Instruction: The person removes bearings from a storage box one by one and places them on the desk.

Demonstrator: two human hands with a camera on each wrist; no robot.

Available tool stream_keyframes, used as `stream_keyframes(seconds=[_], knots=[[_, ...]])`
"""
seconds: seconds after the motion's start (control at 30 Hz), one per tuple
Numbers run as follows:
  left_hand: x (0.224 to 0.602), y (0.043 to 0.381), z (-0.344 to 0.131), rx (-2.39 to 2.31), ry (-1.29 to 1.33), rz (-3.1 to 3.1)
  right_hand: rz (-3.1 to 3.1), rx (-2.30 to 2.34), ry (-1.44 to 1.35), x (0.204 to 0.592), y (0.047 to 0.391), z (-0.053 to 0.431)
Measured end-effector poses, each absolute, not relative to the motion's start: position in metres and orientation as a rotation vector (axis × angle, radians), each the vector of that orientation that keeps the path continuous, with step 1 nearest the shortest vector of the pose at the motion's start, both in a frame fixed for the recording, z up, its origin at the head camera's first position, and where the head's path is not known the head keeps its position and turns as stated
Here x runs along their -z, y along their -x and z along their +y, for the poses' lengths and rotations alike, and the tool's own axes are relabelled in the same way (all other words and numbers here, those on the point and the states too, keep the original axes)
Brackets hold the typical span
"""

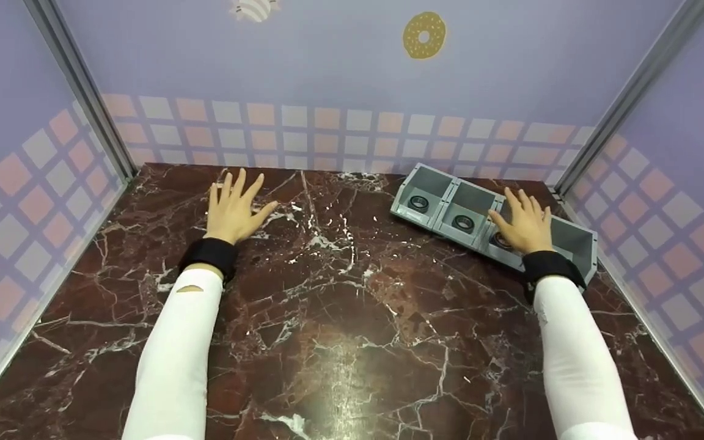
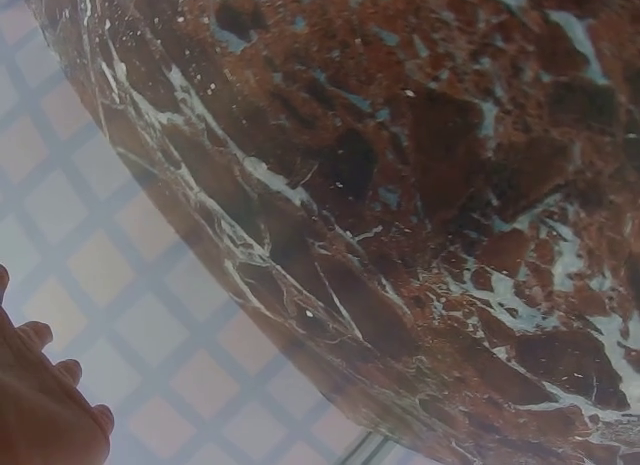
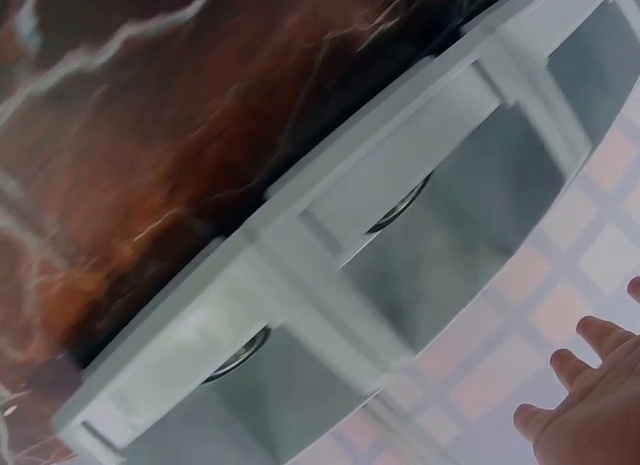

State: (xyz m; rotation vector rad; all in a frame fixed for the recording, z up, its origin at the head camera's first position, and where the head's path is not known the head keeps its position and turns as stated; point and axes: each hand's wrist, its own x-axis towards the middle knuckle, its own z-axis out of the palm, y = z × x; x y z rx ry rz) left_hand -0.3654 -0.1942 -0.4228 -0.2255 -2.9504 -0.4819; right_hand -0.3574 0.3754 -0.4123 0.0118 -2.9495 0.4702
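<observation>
My left hand (image 1: 233, 211) is spread, fingers straight, over the back left part of the marble-patterned table; it holds nothing. In the left wrist view only the edge of that hand (image 2: 50, 405) shows. My right hand (image 1: 526, 223) hovers with extended fingers over a grey compartment bin (image 1: 416, 217), hiding part of it; whether it touches the bin cannot be told. Inside separate compartments lie black rings that look like bearings: one at the left end (image 1: 418, 203), one beside it (image 1: 464, 223), and one partly behind my right thumb (image 1: 500, 239). The right wrist view shows the bin (image 3: 310, 295) close up.
The dark red marble-patterned table (image 1: 327, 305) has small white flecks. A tiled, lilac back wall (image 1: 327, 73) and side walls enclose it, with metal posts at the back corners. The bin stands at an angle near the back right corner. Both wrists wear black bands.
</observation>
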Motion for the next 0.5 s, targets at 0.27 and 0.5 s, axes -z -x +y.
stream_keyframes(seconds=[0.27,0.5], knots=[[0.432,0.359,-0.197,0.469,0.251,-2.983,-2.947,-0.471,0.032,0.419,0.341,0.41],[0.437,0.355,-0.192,0.475,0.3,-2.979,-2.925,-0.435,0.082,0.428,0.321,0.442]])
